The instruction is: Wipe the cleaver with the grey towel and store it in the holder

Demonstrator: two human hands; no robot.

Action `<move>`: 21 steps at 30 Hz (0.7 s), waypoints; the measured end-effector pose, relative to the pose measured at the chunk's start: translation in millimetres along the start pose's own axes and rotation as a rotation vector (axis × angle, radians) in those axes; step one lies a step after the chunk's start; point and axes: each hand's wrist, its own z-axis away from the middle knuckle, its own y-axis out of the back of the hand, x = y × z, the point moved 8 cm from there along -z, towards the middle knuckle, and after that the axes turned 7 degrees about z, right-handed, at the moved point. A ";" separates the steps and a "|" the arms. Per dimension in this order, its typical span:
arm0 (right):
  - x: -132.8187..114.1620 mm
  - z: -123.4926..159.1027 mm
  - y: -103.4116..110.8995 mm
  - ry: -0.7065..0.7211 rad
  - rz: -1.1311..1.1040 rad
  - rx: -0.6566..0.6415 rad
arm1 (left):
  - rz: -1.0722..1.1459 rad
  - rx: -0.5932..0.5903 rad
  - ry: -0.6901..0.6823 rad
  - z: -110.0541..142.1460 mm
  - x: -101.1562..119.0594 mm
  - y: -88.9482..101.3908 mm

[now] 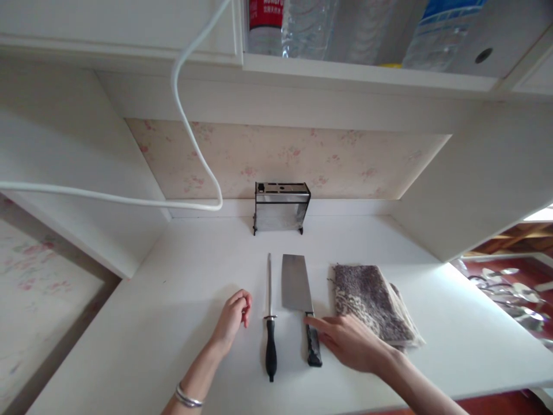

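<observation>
A cleaver (296, 282) with a broad steel blade and black handle lies flat on the white counter, blade pointing away from me. My right hand (348, 343) is at its handle, the index finger stretched over the handle just below the blade; it is not wrapped round it. Left of the cleaver lies a sharpening steel (271, 346) with a thin rod and black grip. My left hand (234, 317) hovers or rests left of the steel, apart from it, fingers curled in with nothing visible in them. A folded brown and cream towel (367, 297) lies beyond my right hand.
A metal knife rack (281, 210) with slots on top stands at the back wall. White side panels flank the counter (194, 271). Overhead, a white cable (190, 132) hangs down, and a shelf holds plastic bottles (305, 29). Metal utensils (514, 294) show at far right.
</observation>
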 end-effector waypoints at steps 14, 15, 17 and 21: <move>-2.2 -12.3 8.6 -0.008 0.023 -0.007 | -0.128 -0.004 -0.037 2.2 -6.9 9.9; -0.2 -12.6 16.9 -0.021 0.027 0.013 | -0.150 0.003 -0.036 1.7 -6.9 10.8; 2.8 -14.6 38.2 -0.023 0.009 0.086 | -0.187 0.013 -0.027 1.5 -7.0 11.5; 26.8 -15.8 92.4 -0.179 -0.136 0.400 | -0.194 -0.006 -0.017 3.4 -6.1 8.4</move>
